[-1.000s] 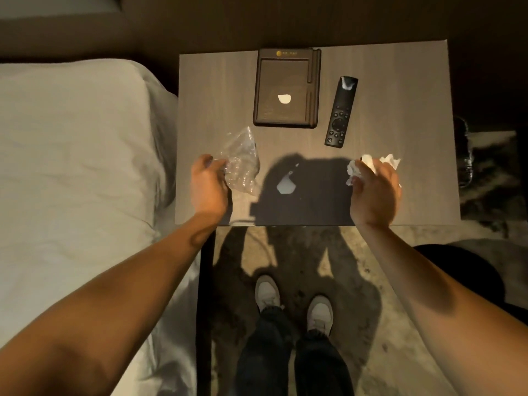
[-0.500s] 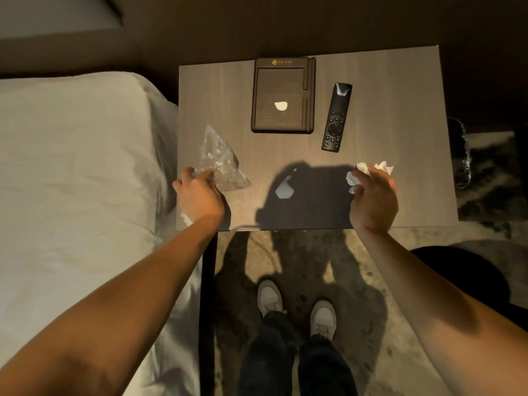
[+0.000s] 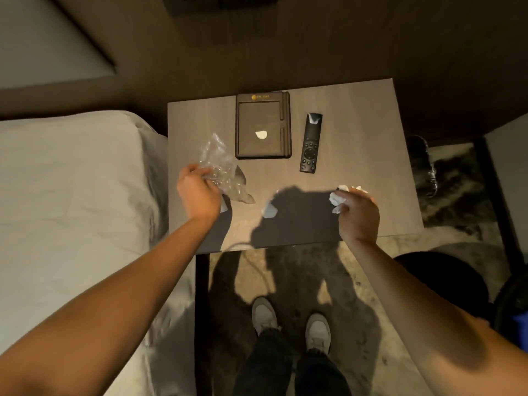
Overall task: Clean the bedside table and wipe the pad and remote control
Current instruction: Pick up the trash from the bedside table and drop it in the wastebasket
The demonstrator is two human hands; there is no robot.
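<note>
The wooden bedside table (image 3: 357, 144) carries a dark brown pad (image 3: 263, 125) at its back middle, with a small white scrap (image 3: 261, 134) lying on it. Right of the pad lies a black remote control (image 3: 311, 142). My left hand (image 3: 198, 192) grips a crumpled clear plastic wrapper (image 3: 221, 167) at the table's left side. My right hand (image 3: 358, 212) is closed on a wad of white tissue (image 3: 340, 198) near the front right. A pale scrap (image 3: 270, 211) rests on the tabletop between my hands, in my shadow.
A bed with white linen (image 3: 71, 195) borders the table's left edge. Dark bags (image 3: 423, 167) sit on the patterned carpet to the right, and a dark round bin (image 3: 445, 278) stands at lower right. My feet (image 3: 291, 318) are in front of the table.
My left hand has drawn the plastic wrapper toward the table's left front and bunched it tighter. My right hand stays closed on the tissue in about the same spot.
</note>
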